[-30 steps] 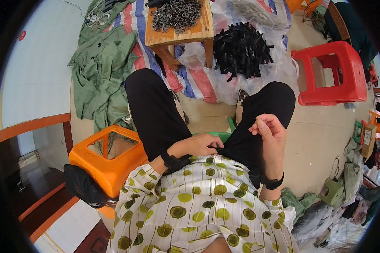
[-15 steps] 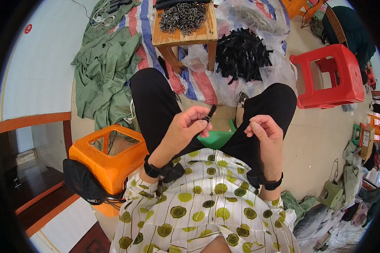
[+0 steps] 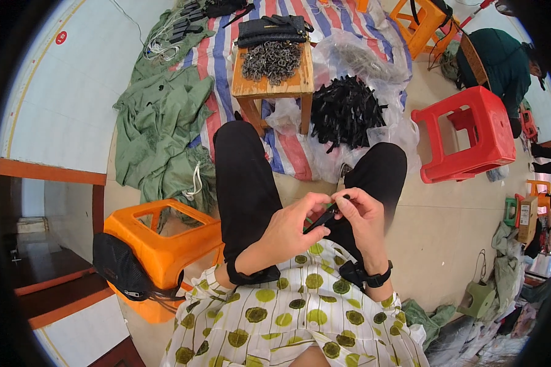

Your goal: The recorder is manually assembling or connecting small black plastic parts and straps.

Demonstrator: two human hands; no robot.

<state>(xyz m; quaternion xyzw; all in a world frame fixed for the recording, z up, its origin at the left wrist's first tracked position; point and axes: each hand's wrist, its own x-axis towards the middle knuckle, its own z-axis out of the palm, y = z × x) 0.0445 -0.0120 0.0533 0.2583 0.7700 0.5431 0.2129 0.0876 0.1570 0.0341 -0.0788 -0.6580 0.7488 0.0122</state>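
My left hand point(image 3: 291, 225) and my right hand point(image 3: 362, 215) meet above my lap, fingertips close together. Between them is a short black strap point(image 3: 320, 221), slanting up toward the right fingers. My left thumb and fingers pinch its lower part, while my right thumb and forefinger close on its upper end. The metal piece seen on it earlier is mostly hidden by the fingers. Beyond my knees, a heap of metal buckles point(image 3: 270, 62) lies on a wooden stool point(image 3: 272, 87). To its right, many black straps point(image 3: 346, 114) are piled on clear plastic.
An orange stool point(image 3: 165, 238) with a black bag point(image 3: 120, 267) hanging on it stands at my left. A red stool point(image 3: 468, 134) is at the right. Green cloth point(image 3: 159, 122) and a striped sheet point(image 3: 294, 160) cover the floor ahead. A person point(image 3: 499, 67) bends at the far right.
My hands were apart, with the strap in the left only; now they have come together and the right fingers grip it too. The view has tilted up slightly.
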